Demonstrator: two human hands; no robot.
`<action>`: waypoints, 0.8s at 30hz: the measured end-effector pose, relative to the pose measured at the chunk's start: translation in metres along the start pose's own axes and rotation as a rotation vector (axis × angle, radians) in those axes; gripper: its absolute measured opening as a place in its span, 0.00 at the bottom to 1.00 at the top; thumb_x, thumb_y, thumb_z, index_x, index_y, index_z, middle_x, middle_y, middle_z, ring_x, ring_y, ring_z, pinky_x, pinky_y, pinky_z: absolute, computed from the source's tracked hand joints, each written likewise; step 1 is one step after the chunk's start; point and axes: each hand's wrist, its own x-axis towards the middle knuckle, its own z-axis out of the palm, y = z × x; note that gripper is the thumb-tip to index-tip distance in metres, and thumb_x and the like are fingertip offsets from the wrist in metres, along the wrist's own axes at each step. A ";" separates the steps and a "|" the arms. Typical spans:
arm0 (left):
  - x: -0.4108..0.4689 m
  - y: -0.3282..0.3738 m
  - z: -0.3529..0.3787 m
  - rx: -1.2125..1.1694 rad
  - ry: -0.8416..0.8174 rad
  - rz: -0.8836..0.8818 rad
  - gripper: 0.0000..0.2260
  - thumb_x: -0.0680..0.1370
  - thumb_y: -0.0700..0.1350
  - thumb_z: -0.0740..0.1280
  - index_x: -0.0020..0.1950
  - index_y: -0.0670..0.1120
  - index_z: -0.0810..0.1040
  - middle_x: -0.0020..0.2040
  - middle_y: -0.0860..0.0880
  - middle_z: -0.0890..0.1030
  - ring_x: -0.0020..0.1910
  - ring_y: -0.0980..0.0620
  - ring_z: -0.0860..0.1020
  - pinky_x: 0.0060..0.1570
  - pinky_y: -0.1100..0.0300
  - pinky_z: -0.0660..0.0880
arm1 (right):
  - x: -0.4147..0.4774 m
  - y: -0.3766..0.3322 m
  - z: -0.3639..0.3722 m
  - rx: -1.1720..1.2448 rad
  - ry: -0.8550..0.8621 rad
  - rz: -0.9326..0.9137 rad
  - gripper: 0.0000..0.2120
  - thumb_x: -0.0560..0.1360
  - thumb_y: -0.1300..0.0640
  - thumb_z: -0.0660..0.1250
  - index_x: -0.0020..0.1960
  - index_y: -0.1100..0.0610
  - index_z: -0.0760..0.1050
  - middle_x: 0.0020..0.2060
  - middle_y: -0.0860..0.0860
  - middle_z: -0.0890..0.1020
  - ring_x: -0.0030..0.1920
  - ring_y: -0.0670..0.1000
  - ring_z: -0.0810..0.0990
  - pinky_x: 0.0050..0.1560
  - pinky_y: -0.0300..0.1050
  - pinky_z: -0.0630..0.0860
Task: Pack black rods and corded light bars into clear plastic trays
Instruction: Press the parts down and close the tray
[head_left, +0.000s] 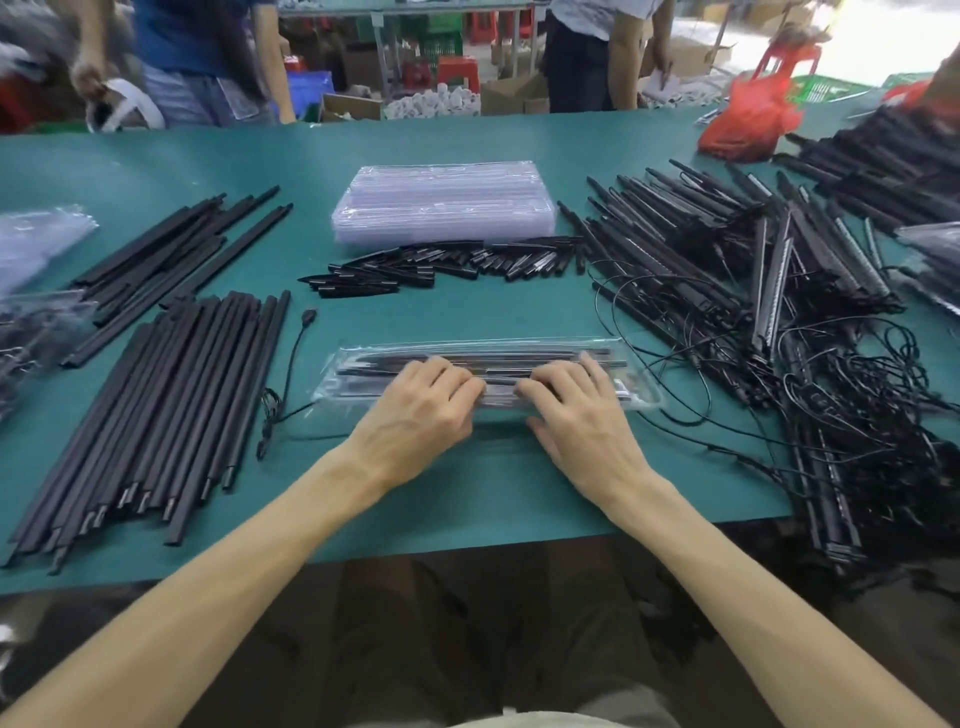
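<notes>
Left hand (423, 410), right hand (579, 415) side by side, palms down, fingers lightly bent.

Soft, even light covers a green table (156, 171), with only faint shadows. Daylight blows out the upper right corner. Glare streaks a stack of clear trays (441, 202). Wide-angle distortion bows the table's edges. People standing behind (197, 62) and a red bag (748, 119) are blurred.
</notes>
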 end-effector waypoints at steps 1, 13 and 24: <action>0.004 -0.002 -0.004 -0.014 0.022 -0.009 0.09 0.81 0.39 0.63 0.57 0.39 0.81 0.51 0.44 0.83 0.48 0.43 0.79 0.47 0.48 0.77 | 0.005 -0.002 0.000 -0.013 0.038 -0.010 0.09 0.76 0.62 0.70 0.56 0.57 0.79 0.52 0.53 0.80 0.54 0.57 0.79 0.69 0.61 0.68; 0.021 -0.021 -0.034 -0.093 -0.024 -0.099 0.16 0.76 0.44 0.70 0.61 0.39 0.78 0.53 0.44 0.81 0.51 0.41 0.78 0.49 0.47 0.75 | 0.063 -0.003 -0.029 -0.046 -0.097 -0.075 0.08 0.71 0.63 0.70 0.50 0.62 0.79 0.44 0.57 0.80 0.46 0.60 0.77 0.48 0.55 0.74; 0.030 -0.014 -0.036 -0.062 0.072 -0.176 0.07 0.74 0.36 0.71 0.52 0.38 0.82 0.41 0.42 0.82 0.41 0.40 0.80 0.40 0.48 0.77 | 0.075 -0.008 -0.035 -0.058 -0.218 -0.083 0.13 0.76 0.63 0.63 0.60 0.58 0.75 0.50 0.54 0.78 0.51 0.57 0.75 0.53 0.51 0.71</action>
